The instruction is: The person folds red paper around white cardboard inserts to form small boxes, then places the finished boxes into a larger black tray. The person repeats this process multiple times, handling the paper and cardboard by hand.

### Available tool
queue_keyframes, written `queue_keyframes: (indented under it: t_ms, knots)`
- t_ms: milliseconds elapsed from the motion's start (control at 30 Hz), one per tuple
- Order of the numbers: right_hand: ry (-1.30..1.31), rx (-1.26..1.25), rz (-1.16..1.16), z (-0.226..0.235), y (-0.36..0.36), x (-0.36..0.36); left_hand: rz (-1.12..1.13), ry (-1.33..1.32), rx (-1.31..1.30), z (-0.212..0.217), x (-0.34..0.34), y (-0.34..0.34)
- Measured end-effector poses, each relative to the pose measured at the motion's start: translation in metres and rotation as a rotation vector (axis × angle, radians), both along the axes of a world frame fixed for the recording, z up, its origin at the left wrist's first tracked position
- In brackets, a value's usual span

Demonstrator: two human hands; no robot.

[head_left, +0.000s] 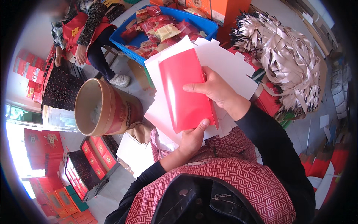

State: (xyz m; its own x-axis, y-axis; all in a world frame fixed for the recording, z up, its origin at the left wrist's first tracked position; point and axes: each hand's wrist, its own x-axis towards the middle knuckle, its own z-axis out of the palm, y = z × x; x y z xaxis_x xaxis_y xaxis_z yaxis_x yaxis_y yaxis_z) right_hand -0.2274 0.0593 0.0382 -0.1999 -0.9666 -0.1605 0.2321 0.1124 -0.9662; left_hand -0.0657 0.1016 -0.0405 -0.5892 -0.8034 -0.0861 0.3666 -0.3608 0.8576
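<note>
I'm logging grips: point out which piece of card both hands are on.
The glossy red piece, left hand at its lower edge, right hand at its right edge; the white pieces lie beneath it.

Fingers (195, 88) mostly hidden behind red card (178, 87).

Left hand (191, 140) grips lower edge of glossy red card panel (179, 87); right hand (218, 89), its right edge. White die-cut blanks (225, 59) beneath. Cardboard drum (126, 106) at left; blue crate (127, 51) of wrapped packets (167, 32) beyond; pale ribbon heap (287, 61) upper right.
</note>
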Motion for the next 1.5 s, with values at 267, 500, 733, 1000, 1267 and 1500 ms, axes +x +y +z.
queue_keyframes:
  t_ms: [267,500,733,1000,1267,1500]
  knots:
    - [-0.092,0.069,-0.061,-0.031,-0.001,-0.002,-0.299,-0.009,0.236,0.000,0.022,0.005]
    - [-0.052,-0.058,-0.119,-0.020,0.031,0.008,0.224,-0.595,-0.601,0.061,0.090,-0.046]
    - [0.162,-0.195,-0.155,-0.031,0.047,0.028,0.060,-0.312,-0.436,0.059,0.040,-0.091]
    - [0.175,-0.229,0.054,-0.012,0.024,-0.013,-0.035,-0.084,-0.241,0.061,0.043,-0.113]
    - [0.330,-0.144,0.188,-0.015,-0.009,-0.035,-0.070,-0.265,-0.174,0.052,0.044,-0.153]
    - [0.324,-0.326,-0.147,-0.041,-0.038,-0.019,-0.058,-0.208,-0.200,0.051,0.042,-0.163]
